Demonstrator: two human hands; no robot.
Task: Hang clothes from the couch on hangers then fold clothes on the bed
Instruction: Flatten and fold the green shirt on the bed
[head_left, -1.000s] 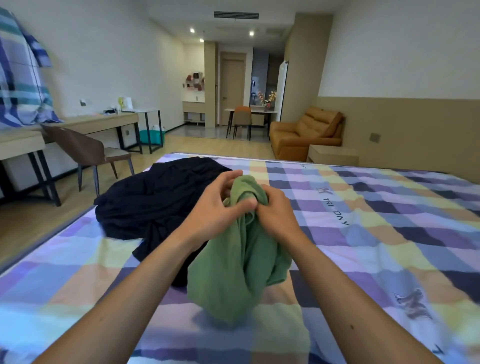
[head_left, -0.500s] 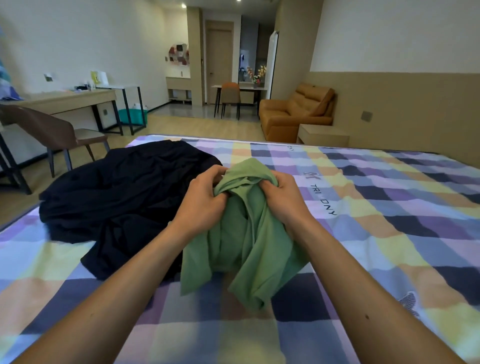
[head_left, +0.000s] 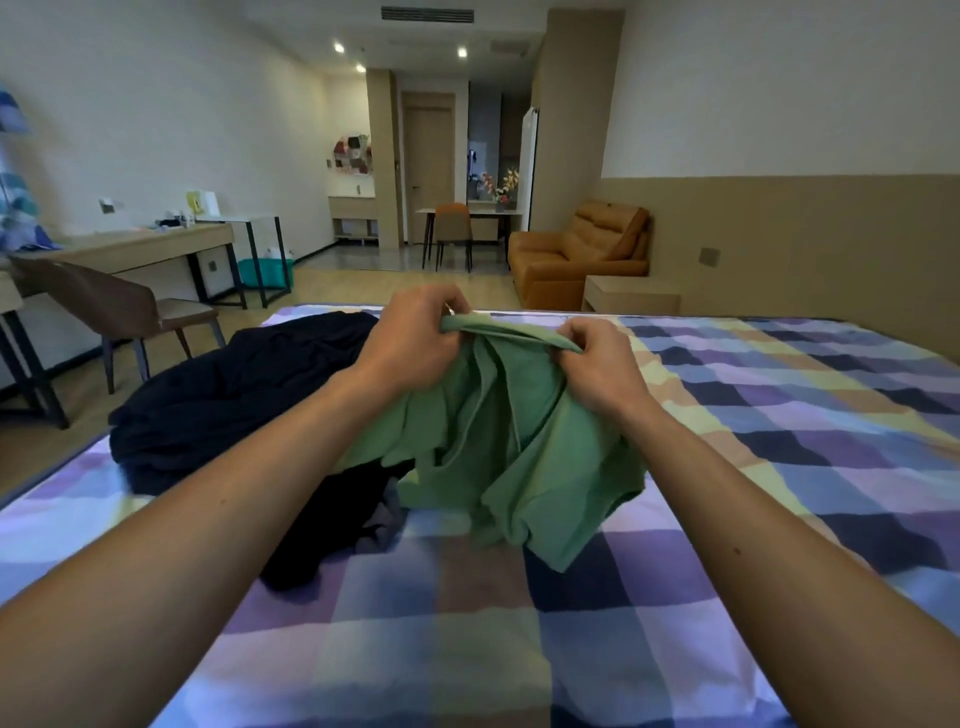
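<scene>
Green garment (head_left: 519, 447) is hanging from both hands above the bed (head_left: 779, 415), its lower folds touching the checked sheet just beside the dark navy clothing pile (head_left: 234, 395). Compared with half a second ago, the hands are sitting farther apart. The left hand (head_left: 415, 338) is pinching one end of a banded edge and the right hand (head_left: 597, 358) is pinching the other, so the edge is now stretching out between them instead of bunching. This is looking like the opening-out step before folding, and the cloth below is still hanging creased, not yet lying flat.
</scene>
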